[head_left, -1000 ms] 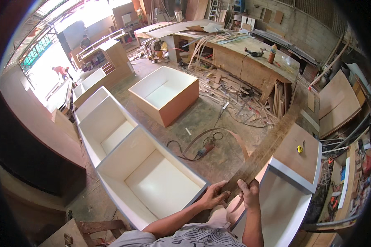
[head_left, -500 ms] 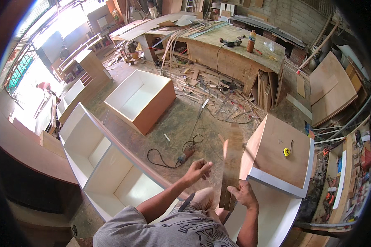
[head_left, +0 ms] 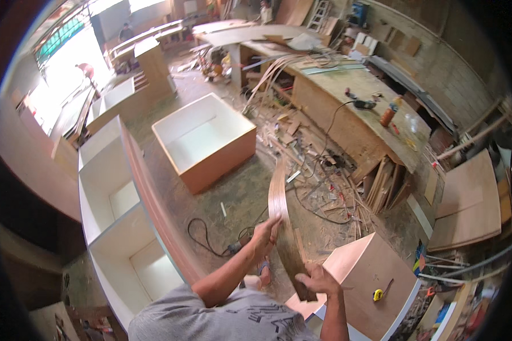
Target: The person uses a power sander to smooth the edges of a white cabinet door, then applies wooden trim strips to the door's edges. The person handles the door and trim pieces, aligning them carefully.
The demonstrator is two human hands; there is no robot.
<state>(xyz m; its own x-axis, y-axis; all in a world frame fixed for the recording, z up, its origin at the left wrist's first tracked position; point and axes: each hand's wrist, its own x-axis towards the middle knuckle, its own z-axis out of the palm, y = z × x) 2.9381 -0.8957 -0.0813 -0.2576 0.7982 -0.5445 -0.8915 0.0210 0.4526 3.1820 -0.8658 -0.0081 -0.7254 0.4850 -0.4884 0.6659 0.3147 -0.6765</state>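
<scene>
Both hands are on a long, thin wooden strip [head_left: 278, 193], pale at its far part and darker brown toward me. The strip slants from the near right up to the far left, and its far end looks slightly curved. My left hand [head_left: 265, 232] is closed around its middle, fingers at the edge. Nearer to me, my right hand [head_left: 320, 281] grips the strip close to its near end, thumb on top. Beneath my left forearm, a corded power tool [head_left: 233, 248] lies on the floor, partly hidden.
An open shelf cabinet [head_left: 153, 216] lies at my left. Ahead stands an open box cabinet [head_left: 216, 165]. A plywood box [head_left: 370, 284] bearing a yellow tape measure [head_left: 378, 295] is at my right. Wood scraps litter the floor by the workbench [head_left: 324, 94], which holds a bottle [head_left: 388, 115].
My left hand, empty before, has closed on the strip's middle. The strip has swung from nearly upright in the picture to leaning far left. My view has turned too, shifting the surroundings.
</scene>
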